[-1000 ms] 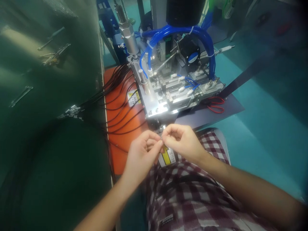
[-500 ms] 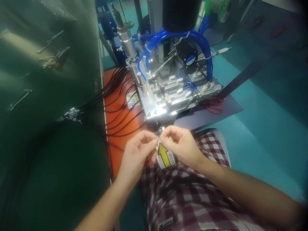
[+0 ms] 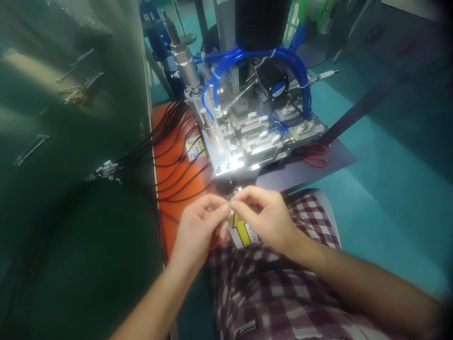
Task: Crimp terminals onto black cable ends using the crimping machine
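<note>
Steel block, blue hose, and two hands pinched together

Polished metal makes up the machine (image 3: 244, 141) in the upper middle of the frame: flat plates, square blocks and a round cylinder, all bright and hard-edged. Glossy blue hoses (image 3: 302, 75) arch over it in smooth loops. Thin black cables (image 3: 177, 141) fan out from its left side across a matt orange mat (image 3: 171, 226), and a loop of red wire (image 3: 316, 156) lies at its right edge. A dull green panel (image 3: 71, 141) fills the left of the frame.

At lower centre, just below the machine's front edge, the left hand (image 3: 200, 226) and the right hand (image 3: 264, 215) meet fingertip to fingertip. Both are closed narrow, thumb against forefinger, nipping a small pale piece (image 3: 229, 206) between them. It is too small to tell its shape, its long axis or which way it points.

Just under the fingers sits a white label (image 3: 244, 231) with a rounded outline; its yellow arrow points to the upper left of the frame. Soft red-and-white checked cloth (image 3: 283, 293) covers the lap beneath
</note>
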The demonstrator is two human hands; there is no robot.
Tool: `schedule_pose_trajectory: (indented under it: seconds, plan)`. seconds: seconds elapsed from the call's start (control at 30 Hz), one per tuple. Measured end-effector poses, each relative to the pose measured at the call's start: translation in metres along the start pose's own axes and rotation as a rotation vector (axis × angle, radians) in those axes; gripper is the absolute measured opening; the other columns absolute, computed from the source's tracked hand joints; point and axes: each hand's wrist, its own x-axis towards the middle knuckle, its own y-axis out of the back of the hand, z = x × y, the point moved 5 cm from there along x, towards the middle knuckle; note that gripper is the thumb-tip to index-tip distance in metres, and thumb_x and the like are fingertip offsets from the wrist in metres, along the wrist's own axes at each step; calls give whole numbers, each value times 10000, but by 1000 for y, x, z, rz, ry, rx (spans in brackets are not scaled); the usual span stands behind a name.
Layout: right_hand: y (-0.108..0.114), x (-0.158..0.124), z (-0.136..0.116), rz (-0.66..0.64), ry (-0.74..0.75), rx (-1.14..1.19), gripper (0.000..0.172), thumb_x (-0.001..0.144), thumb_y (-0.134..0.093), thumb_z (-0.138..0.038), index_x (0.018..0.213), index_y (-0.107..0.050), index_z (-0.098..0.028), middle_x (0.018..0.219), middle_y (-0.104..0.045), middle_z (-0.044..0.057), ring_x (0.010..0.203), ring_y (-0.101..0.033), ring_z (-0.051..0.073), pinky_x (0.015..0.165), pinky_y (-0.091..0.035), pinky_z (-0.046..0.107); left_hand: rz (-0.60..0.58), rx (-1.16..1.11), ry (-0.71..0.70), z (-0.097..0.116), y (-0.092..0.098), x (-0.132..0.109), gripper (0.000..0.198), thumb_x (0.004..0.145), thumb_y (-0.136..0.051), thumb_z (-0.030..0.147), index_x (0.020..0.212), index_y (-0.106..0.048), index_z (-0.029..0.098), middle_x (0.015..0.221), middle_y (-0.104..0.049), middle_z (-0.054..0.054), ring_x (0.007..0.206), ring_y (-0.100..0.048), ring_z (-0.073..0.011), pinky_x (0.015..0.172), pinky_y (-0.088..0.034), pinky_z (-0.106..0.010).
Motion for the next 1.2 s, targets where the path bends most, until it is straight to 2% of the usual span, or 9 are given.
schedule_pose_trajectory:
  seconds: [0.2, 0.27, 0.43, 0.53, 0.73, 0.9, 1.0, 1.1, 1.2]
  plan:
    - [-1, -2, -13, 19, 210, -247, 119, 883, -529, -122, 786, -590, -153, 744, -631, 22, 688, -589, 133, 661, -443, 259, 46, 27, -93, 1, -2, -4, 139, 818, -676, 281, 809, -580, 180, 529, -579, 30, 482, -537, -90, 474, -387, -176]
    - [-1, -1, -11, -9, 160, -198, 118, 891, -514, -133, 789, -568, -162, 749, -626, 17, 689, -585, 133, 663, -442, 261, 92, 68, -153, 1, -4, -6, 124, 837, -657, 289, 837, -583, 188, 536, -557, 40, 484, -521, -82, 465, -377, -170]
    - [-1, 6, 6, -79, -131, 19, 109, 889, -510, -182, 787, -548, -188, 697, -602, -21, 625, -558, 118, 607, -442, 245, 218, 281, -427, 10, -9, -7, 75, 843, -633, 252, 824, -590, 193, 753, -578, 29, 533, -493, -53, 487, -393, -168]
    - [4, 9, 11, -95, -170, 43, 101, 887, -512, -207, 799, -557, -190, 686, -587, -25, 618, -549, 118, 598, -444, 245, 169, 350, -395, 12, -14, 0, 81, 848, -632, 265, 826, -600, 194, 779, -590, 22, 576, -505, -60, 517, -409, -165]
    - [14, 11, 7, -58, -94, -3, 109, 887, -513, -160, 790, -557, -182, 718, -601, -22, 666, -570, 112, 639, -443, 233, 137, 294, -290, 14, -18, 3, 129, 855, -629, 312, 822, -586, 196, 685, -590, 26, 539, -562, -103, 499, -457, -209]
    - [15, 17, 12, -46, -25, -104, 115, 881, -522, -139, 782, -565, -178, 717, -601, -18, 668, -557, 118, 644, -420, 248, 299, 585, -471, 18, -16, 4, 61, 853, -620, 253, 813, -636, 209, 795, -635, 12, 688, -593, -125, 632, -476, -224]
    - [17, 20, 27, -46, -78, -53, 100, 883, -536, -171, 796, -586, -176, 733, -622, -7, 676, -571, 124, 634, -435, 246, 306, 632, -508, 17, -15, 11, 83, 845, -615, 239, 783, -653, 200, 781, -651, -1, 739, -595, -150, 687, -474, -243]
    - [19, 21, 39, -59, -189, 93, 136, 905, -535, -261, 863, -627, -169, 743, -641, 4, 657, -584, 125, 600, -457, 238, 292, 578, -436, 16, -13, 18, 85, 834, -630, 250, 775, -656, 195, 748, -646, 3, 690, -584, -139, 634, -464, -224]
    - [20, 20, 38, -46, -221, 140, 180, 886, -578, -314, 944, -659, -164, 785, -670, 18, 666, -598, 131, 595, -472, 241, 278, 533, -383, 16, -12, 20, 82, 830, -643, 264, 789, -654, 194, 748, -643, 8, 668, -580, -126, 593, -457, -205]
